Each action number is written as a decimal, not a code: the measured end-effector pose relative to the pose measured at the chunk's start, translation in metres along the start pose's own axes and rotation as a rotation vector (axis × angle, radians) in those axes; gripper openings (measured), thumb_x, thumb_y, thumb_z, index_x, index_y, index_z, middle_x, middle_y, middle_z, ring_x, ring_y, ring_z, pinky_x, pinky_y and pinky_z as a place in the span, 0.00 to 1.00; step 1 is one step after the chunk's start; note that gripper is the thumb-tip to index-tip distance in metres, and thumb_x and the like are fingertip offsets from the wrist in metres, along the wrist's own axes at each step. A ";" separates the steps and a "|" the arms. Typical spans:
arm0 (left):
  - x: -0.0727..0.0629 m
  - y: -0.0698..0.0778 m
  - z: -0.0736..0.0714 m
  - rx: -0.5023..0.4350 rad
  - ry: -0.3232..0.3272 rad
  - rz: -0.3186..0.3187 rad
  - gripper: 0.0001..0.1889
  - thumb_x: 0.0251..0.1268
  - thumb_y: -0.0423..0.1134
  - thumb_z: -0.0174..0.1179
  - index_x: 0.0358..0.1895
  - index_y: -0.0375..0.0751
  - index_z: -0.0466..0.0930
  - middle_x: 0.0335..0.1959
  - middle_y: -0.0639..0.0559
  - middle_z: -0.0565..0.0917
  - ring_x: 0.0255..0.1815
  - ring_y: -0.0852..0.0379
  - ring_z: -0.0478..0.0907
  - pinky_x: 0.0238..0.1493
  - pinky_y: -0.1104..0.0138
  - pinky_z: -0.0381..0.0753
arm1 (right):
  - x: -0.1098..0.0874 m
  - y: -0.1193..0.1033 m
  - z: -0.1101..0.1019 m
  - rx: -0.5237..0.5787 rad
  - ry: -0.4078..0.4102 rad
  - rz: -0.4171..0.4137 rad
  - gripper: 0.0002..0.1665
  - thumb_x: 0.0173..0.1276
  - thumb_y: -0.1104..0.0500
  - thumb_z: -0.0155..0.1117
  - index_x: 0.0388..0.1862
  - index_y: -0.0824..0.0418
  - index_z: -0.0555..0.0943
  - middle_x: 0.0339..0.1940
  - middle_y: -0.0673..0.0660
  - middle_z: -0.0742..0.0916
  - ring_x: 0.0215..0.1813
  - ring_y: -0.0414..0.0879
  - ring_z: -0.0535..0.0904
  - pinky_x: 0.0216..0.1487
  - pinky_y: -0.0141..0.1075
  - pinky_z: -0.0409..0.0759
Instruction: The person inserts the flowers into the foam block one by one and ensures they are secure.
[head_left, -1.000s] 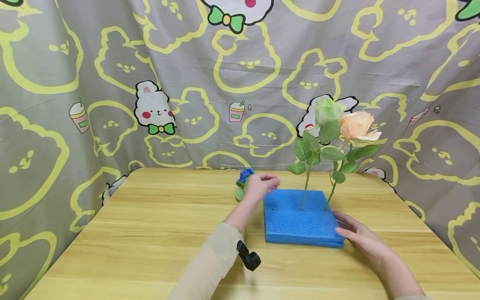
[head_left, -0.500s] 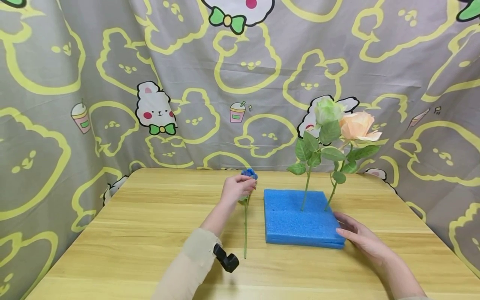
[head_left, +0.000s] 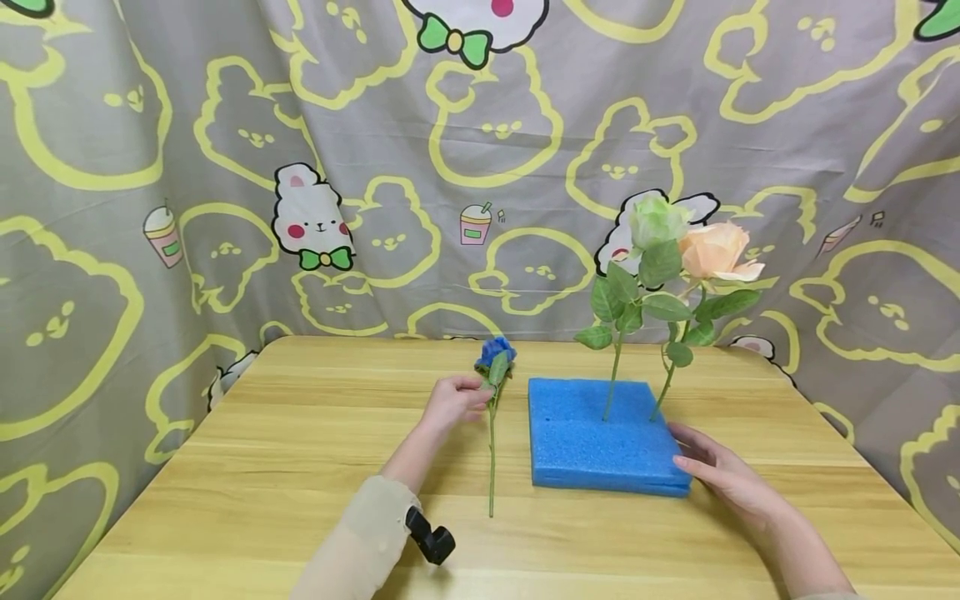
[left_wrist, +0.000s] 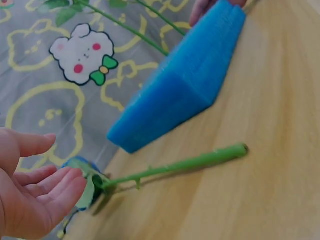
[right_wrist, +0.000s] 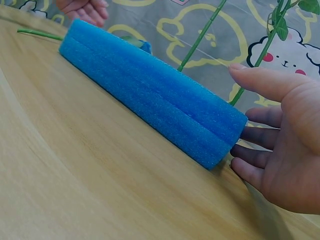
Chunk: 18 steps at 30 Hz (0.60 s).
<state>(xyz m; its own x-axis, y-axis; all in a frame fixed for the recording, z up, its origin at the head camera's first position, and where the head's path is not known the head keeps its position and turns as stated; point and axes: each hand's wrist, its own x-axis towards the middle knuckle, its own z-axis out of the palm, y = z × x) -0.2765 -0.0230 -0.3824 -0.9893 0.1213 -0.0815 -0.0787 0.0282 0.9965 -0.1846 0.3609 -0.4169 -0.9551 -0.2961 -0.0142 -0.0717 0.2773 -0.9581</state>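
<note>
A blue rose [head_left: 497, 353] with green leaves and a long stem [left_wrist: 180, 165] lies on the table, left of a blue foam block [head_left: 600, 454]. My left hand [head_left: 453, 402] hovers beside its upper stem and leaves; in the left wrist view thumb and fingers are apart with nothing between them. A pale green rose [head_left: 657, 223] and a peach rose [head_left: 712, 252] stand upright, their stems in the foam. At the block's right side, my right hand [head_left: 723, 477] rests its fingertips [right_wrist: 240, 162] against the foam, with the thumb raised clear in the right wrist view.
The wooden table [head_left: 300, 467] extends around the block and the lying rose. Behind it hangs a grey curtain [head_left: 405, 125] with yellow cartoon outlines. A black wrist-worn device [head_left: 431, 537] sticks out from the left sleeve [head_left: 360, 533].
My left hand has drawn back left and toward me from over the blue rose, uncovering its bloom, leaves and stem. The right hand stays at the foam block.
</note>
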 end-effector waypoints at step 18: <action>0.000 -0.028 0.001 0.120 -0.010 -0.080 0.19 0.57 0.29 0.61 0.50 0.20 0.71 0.40 0.35 0.81 0.38 0.45 0.81 0.38 0.61 0.82 | 0.000 0.002 0.001 0.008 0.015 0.000 0.39 0.71 0.60 0.52 0.70 0.76 0.46 0.70 0.76 0.51 0.52 0.16 0.61 0.50 0.16 0.62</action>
<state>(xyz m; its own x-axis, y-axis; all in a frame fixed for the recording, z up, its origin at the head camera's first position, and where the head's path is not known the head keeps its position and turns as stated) -0.2741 -0.0232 -0.4108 -0.9790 0.1240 -0.1619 -0.1418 0.1570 0.9774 -0.1841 0.3604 -0.4190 -0.9593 -0.2823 -0.0099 -0.0696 0.2702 -0.9603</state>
